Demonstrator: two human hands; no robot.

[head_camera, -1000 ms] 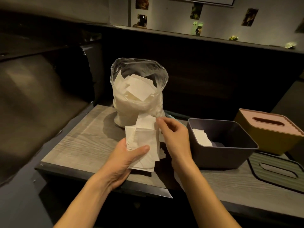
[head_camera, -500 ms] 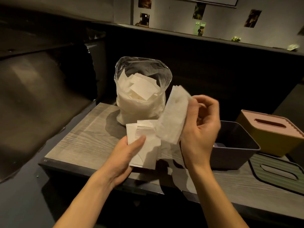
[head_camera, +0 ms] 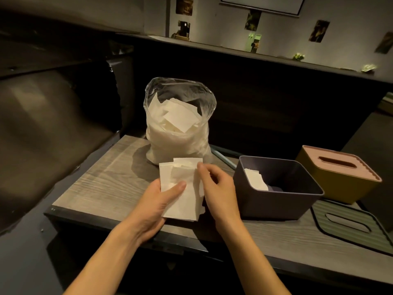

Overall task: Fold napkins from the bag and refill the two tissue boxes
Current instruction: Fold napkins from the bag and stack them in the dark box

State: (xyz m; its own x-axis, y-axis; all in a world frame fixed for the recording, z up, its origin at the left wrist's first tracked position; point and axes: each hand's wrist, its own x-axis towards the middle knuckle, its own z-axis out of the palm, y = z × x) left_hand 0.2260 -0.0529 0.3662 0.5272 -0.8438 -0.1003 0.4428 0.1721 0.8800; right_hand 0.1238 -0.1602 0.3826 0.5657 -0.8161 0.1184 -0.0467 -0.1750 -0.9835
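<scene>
Bag [head_camera: 180, 124]: loose napkins. Right of bag, open box [head_camera: 276, 188]: few napkins; lidded box [head_camera: 338, 173] beyond. Left hand [head_camera: 157, 201] gripping napkin stack [head_camera: 180, 188]; right hand [head_camera: 219, 188] pinching its edge.

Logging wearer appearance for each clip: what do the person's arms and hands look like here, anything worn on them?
Both forearms are bare as far as the picture shows them, with no sleeve in view. The left hand and the right hand wear no gloves. No watch, bracelet or ring shows on the visible sides of the wrists and fingers. The dim lighting could hide small details.
</scene>
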